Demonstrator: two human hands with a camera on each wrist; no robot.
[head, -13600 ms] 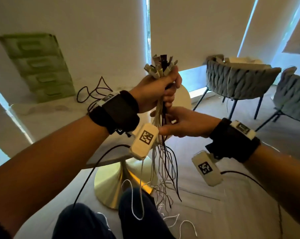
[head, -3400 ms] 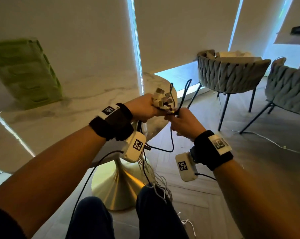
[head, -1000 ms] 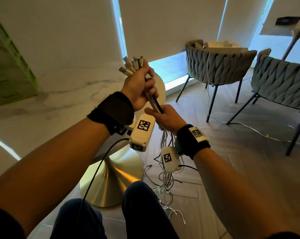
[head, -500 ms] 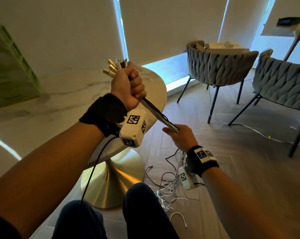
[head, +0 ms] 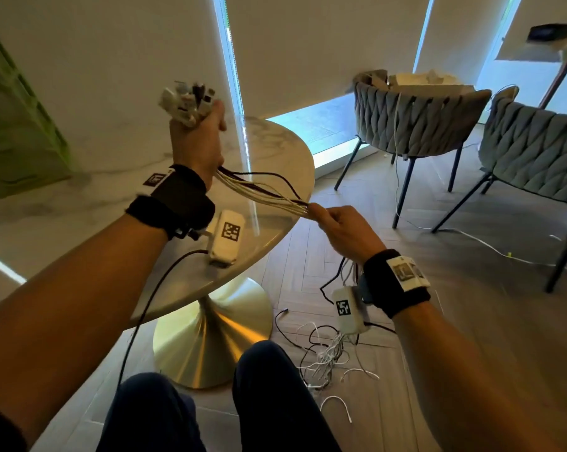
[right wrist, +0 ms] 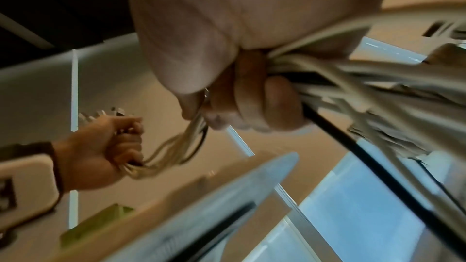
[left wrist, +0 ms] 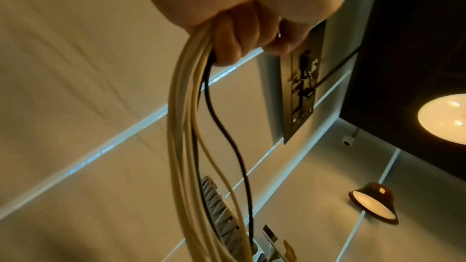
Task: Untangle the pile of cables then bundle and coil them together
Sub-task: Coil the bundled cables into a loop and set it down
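My left hand (head: 195, 138), upper left of centre in the head view, clenches the cables (head: 262, 194) just below their connector ends (head: 187, 99). The white and black strands run down-right to my right hand (head: 344, 228), mid-frame, fingers curled round them. Loose tails (head: 324, 357) lie on the floor at lower centre, beside the table's brass base (head: 210, 337).

Head view looking forward and down over both forearms toward desk (head: 275, 151) and floor; wrist views close under each palm, facing up along curled fingers, sharing the cables (head: 262, 194) with the head view.
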